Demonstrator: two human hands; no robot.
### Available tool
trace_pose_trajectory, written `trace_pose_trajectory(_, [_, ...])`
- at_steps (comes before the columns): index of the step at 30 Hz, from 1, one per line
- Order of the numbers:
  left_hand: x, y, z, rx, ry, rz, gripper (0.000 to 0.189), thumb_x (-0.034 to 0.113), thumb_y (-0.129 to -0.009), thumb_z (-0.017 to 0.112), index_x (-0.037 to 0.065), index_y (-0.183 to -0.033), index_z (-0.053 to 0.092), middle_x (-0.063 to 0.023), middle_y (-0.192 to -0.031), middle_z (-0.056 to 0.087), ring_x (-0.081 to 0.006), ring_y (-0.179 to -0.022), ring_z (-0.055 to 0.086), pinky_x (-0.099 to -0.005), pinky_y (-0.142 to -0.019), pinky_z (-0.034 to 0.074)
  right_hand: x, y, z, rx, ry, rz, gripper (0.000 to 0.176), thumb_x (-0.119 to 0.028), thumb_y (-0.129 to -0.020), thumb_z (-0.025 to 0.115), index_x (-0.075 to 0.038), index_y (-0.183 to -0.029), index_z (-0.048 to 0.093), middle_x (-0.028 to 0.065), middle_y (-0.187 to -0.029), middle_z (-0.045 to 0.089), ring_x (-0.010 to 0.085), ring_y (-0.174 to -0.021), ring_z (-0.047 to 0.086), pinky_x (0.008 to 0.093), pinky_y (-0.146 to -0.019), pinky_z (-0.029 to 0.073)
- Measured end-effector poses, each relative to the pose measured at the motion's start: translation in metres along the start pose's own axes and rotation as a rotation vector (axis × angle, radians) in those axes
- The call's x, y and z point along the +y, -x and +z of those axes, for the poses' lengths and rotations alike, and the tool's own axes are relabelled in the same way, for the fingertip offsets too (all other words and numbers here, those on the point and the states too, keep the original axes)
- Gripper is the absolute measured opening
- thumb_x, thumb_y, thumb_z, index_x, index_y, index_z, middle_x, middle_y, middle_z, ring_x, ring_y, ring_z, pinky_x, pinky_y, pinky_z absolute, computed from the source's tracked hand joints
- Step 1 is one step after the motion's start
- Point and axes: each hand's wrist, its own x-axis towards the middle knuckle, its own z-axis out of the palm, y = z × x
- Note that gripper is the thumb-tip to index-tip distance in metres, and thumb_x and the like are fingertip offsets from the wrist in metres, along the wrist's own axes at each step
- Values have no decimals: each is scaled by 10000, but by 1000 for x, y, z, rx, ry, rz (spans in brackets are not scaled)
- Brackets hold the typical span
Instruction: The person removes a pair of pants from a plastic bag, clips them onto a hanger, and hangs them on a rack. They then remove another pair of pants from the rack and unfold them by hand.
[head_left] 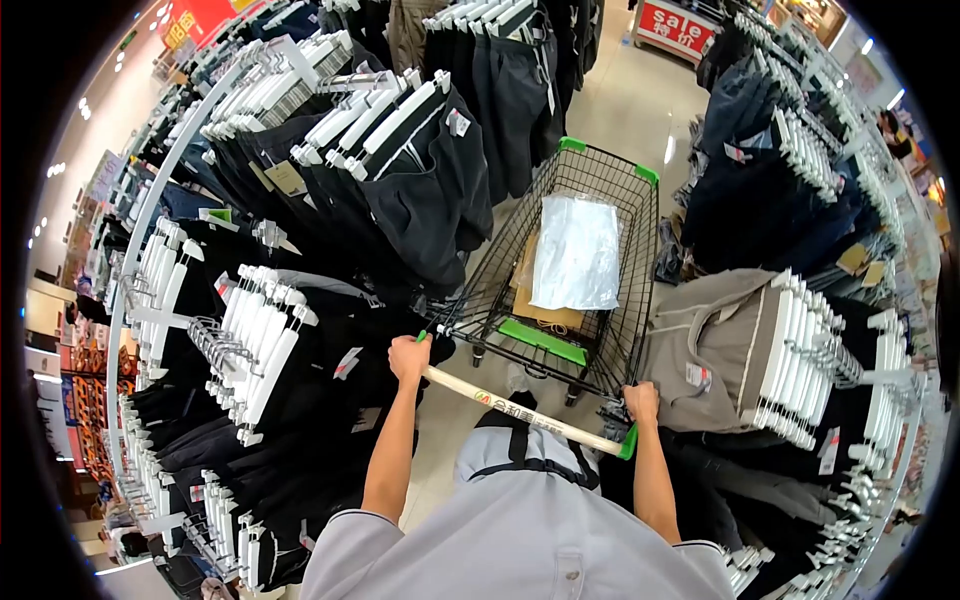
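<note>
A black wire shopping cart with green corner pieces stands in front of me. My left hand is closed round the left end of its pale, printed handle bar, by a green end piece. At the right end, my right hand is closed on the cart's frame just above the other green end piece. A shiny white plastic package lies flat in the basket. It partly covers something flat and brown, whose kind I cannot make out.
Racks of dark trousers on white hangers crowd the left side. On the right, grey-brown trousers hang close against the cart, with dark garments beyond. A tiled aisle runs ahead to a red sale sign.
</note>
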Motion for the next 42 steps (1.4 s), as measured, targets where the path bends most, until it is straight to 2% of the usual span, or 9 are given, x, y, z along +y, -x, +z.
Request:
trace_pose_trajectory(1, [9,-5,3,-6,-6,-4,392,400,-769,805,40,-924,806,-232,-947,758,-432,-948,719,-492,-853,572,-21,13,-18,18,-46,5,539,-232,-798,620,47,-1253,699,313,-1114,723,427,-885,744,473,-822,594])
trace_pose_trajectory(4, [31,-21,18,4,14,5,360,375,-762,773,54,-921,807,-225,-958,758,-431,-959,718,-494,-864,569,-37,-9,-30,-12,-87,10,548,-215,-798,612,59,-1267,687,319,-1038,733,408,-733,742,453,-681,602])
trace_pose_trajectory(5, [38,-26,24,-3,26,17,356,371,-759,771,56,-922,807,-225,-956,758,-433,-957,717,-495,-865,568,-38,-26,-33,-95,-67,22,551,-238,-820,703,110,-1246,667,312,-1132,720,416,-889,754,482,-605,636])
trace_pose_trajectory(8, [56,-38,38,-43,31,41,344,350,-756,764,67,-946,809,-230,-966,756,-435,-968,718,-500,-866,571,-24,-73,-23,11,-83,-38,434,-240,-814,697,110,-1070,717,280,-954,738,405,-747,740,474,-549,610])
trace_pose_trajectory(19, [116,-58,85,-94,161,11,371,367,-775,794,44,-957,797,-226,-942,761,-409,-956,730,-472,-872,570,-48,-155,-66,-20,-5,-37,298,-224,-809,706,14,-985,744,176,-754,676,321,-565,672,434,-482,585])
trace_pose_trajectory(27, [142,-68,96,-79,157,27,366,371,-776,801,32,-914,784,-232,-899,751,-428,-905,724,-488,-821,572,-82,-157,-87,-49,14,16,373,-247,-827,699,37,-1066,737,200,-854,727,356,-638,707,437,-512,601])
trace_pose_trajectory(32, [157,-77,93,-129,123,-23,365,375,-785,787,52,-953,800,-227,-929,756,-427,-933,723,-486,-847,574,-73,-183,-78,-92,-37,-12,366,-240,-837,693,31,-1080,726,188,-843,721,351,-694,718,435,-506,591])
trace_pose_trajectory(36, [160,-85,95,-178,118,-28,346,365,-800,789,64,-971,800,-215,-920,758,-419,-915,727,-482,-834,576,-60,-187,-64,1,-135,20,348,-257,-881,680,15,-1096,707,172,-827,704,328,-590,675,425,-474,553])
trace_pose_trajectory(42, [170,-81,81,-126,108,3,371,371,-797,808,28,-936,778,-209,-816,741,-396,-848,736,-448,-768,570,-24,-211,-39,-6,-107,-72,315,-259,-911,688,-1,-1090,717,150,-784,688,286,-653,693,407,-482,526])
